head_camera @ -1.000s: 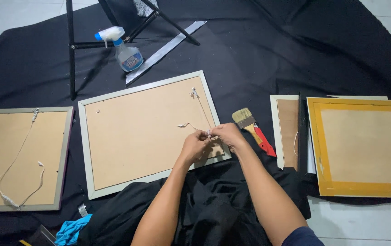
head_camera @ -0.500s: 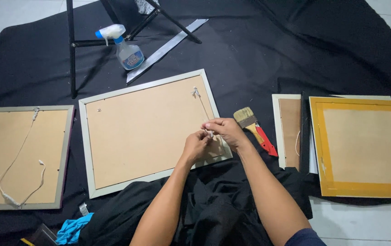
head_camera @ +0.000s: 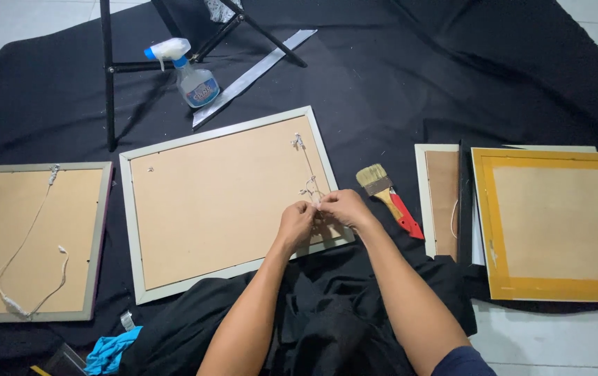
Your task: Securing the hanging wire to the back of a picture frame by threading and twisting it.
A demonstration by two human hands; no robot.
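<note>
We have both hands over the near right corner of the pale-framed picture frame (head_camera: 222, 202), which lies face down on the black cloth (head_camera: 396, 90). The left hand (head_camera: 295, 224) and right hand (head_camera: 341, 207) meet, fingertips pinched on the thin white string (head_camera: 308, 167) that runs away from the fingers to a fastener on the backing board. The string looks light, limp and easily frayed; best taken near its end. The frame seems rigid, possibly glazed. A paintbrush (head_camera: 389, 200) lies just right of the fingers.
</note>
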